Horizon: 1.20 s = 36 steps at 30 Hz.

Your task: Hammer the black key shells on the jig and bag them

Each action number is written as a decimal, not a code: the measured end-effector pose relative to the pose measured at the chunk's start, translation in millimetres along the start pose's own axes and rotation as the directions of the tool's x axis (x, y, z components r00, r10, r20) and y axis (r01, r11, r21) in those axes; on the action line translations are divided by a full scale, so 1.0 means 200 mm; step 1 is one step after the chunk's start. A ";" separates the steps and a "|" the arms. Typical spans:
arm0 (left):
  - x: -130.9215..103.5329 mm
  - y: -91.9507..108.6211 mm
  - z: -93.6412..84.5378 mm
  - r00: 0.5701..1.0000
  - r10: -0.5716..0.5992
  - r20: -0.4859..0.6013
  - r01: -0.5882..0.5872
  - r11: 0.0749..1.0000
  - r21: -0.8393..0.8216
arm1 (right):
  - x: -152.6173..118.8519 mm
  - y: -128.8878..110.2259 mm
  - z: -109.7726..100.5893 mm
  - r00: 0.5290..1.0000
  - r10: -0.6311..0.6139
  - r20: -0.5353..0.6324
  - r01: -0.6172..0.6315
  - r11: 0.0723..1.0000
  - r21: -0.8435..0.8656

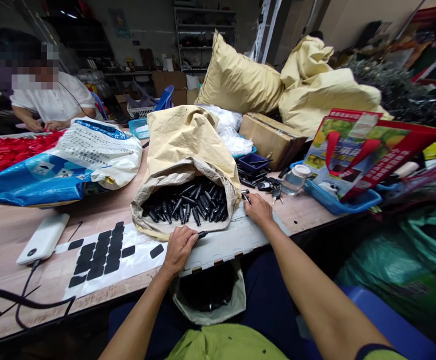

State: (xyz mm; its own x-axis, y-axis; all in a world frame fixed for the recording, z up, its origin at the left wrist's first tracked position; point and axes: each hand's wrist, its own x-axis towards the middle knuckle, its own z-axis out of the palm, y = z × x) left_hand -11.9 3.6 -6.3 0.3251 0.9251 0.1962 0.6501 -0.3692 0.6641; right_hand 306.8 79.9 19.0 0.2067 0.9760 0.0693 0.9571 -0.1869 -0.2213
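My left hand is closed on a small black tapered piece at the table's front edge. At the right side of the sack mouth, the fingers of my right hand are closed on a small dark tube with a silvery part. Between and behind my hands lies a beige woven sack, its mouth facing me. Inside it are several black tapered pieces, like those of pens. Under my forearms, a grey flat board lies along the edge. Below it an open bag hangs, its inside dark.
Left are a white power bank with a cable, black patches on white paper, and a blue-white bag. Right stand a glass jar, keys and a blue basket. Across the table sits a person.
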 end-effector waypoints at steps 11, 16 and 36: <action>0.00 0.00 0.01 1.000 -0.004 -0.008 0.005 0.998 0.069 | -0.01 -0.02 -0.01 1.000 0.023 -0.002 -0.023 1.000 0.003; -0.01 0.00 0.00 1.000 0.012 -0.017 -0.011 0.997 0.070 | -0.01 -0.02 0.00 1.000 0.022 -0.007 -0.022 1.000 -0.001; -0.02 0.04 -0.03 0.997 -0.030 -0.078 0.019 0.990 -0.141 | -0.01 -0.05 -0.03 1.000 0.008 0.012 -0.007 0.998 -0.066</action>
State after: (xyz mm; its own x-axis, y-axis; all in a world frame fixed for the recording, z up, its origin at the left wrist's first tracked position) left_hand -12.0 -1.9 2.8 0.2509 0.9399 0.2317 0.5524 -0.3356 0.7631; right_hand 297.8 80.2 26.2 0.2120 0.9756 0.0563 0.9669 -0.2011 -0.1568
